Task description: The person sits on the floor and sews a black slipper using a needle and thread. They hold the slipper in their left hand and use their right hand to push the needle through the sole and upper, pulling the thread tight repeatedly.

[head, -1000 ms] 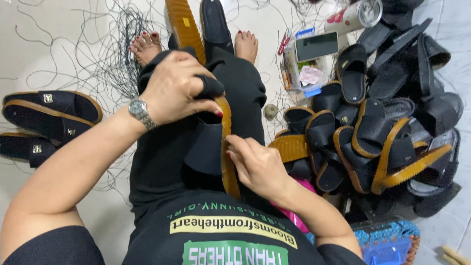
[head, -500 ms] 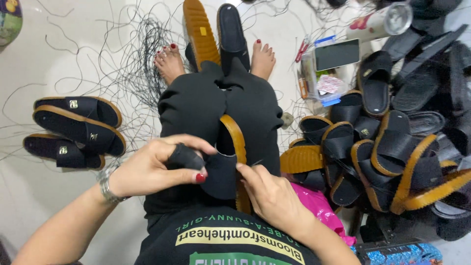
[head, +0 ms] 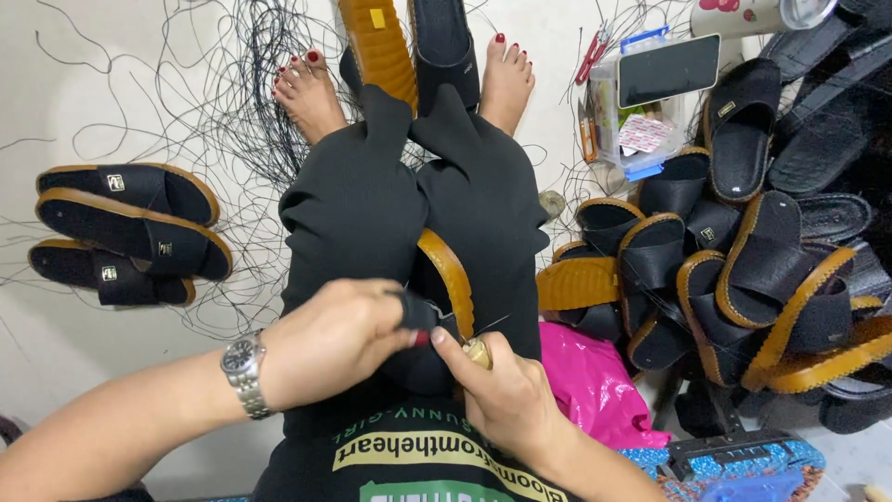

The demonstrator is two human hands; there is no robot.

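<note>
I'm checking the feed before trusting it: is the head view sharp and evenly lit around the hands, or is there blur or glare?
Head view: even, soft light, no glare. The left hand, right hand and the sandal between them are sharp. Wide-angle bending shows at the edges, and the black sandal pile loses detail in shadow.

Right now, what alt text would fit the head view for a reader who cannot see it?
A seated person's left hand and right hand work together on a black sandal with a tan sole in their lap. A heap of similar sandals lies on one side, three sandals and loose black thread on the other.
</note>
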